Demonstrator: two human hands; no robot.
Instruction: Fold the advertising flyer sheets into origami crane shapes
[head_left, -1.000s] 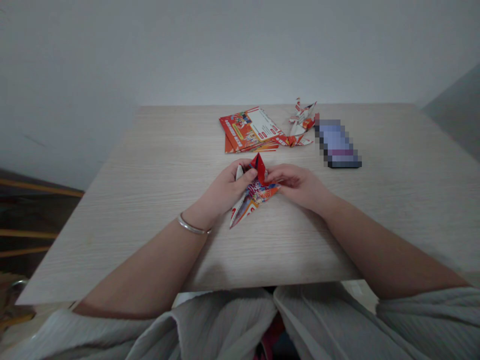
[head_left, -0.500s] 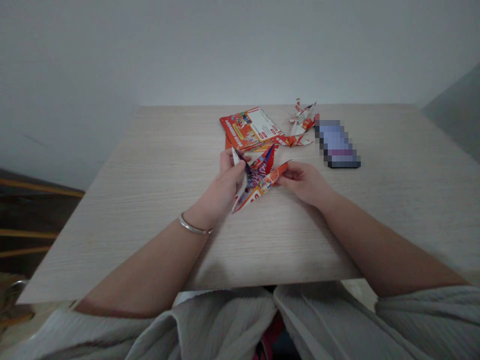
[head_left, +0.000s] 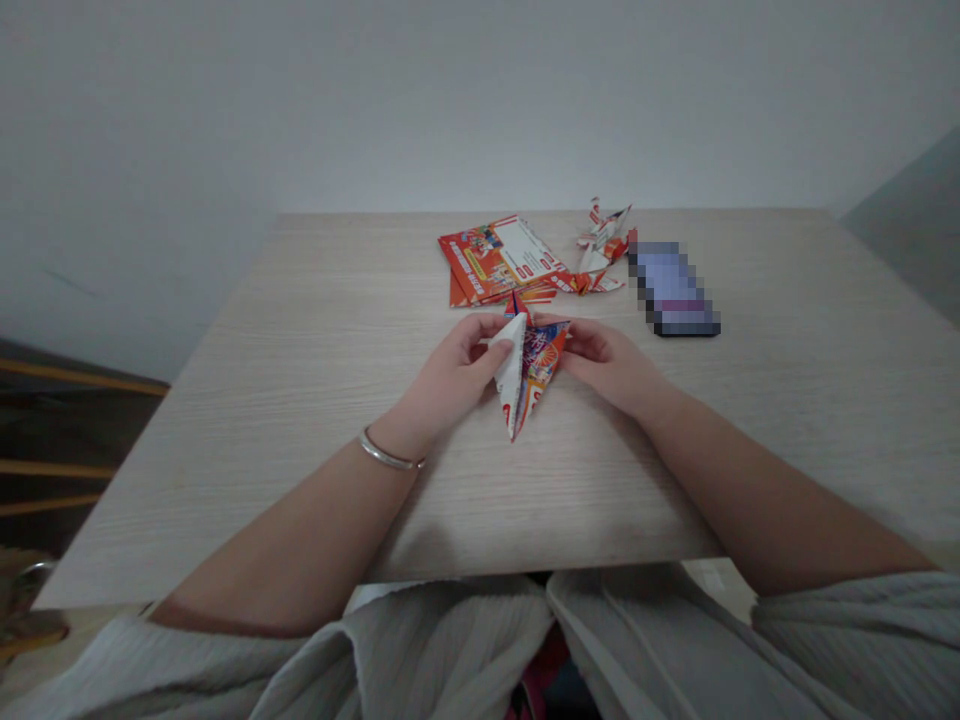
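Note:
A piece of folded printed paper [head_left: 541, 358], red, orange, purple and white with pointed corners, is held between my two hands above the table. My left hand [head_left: 465, 365] pinches its white left flap, thumb on top. At the opposite side, my right hand [head_left: 606, 360] grips the edge of the colourful flap; part of its fingers is hidden behind the paper. One long point of the paper faces down toward me, and a shorter red one points away.
Behind the hands lies a stack of red printed sheets [head_left: 487, 262] on the pale wooden table [head_left: 315, 330]. Folded paper figures [head_left: 600, 245] sit to the right of the stack. A phone [head_left: 677, 288], pixelated, lies farther right. A wall [head_left: 480, 100] borders the table's far edge.
My left hand has moved right, toward my right hand. The paper has closed from a wide-spread shape into a narrower one, and its near point has swung right.

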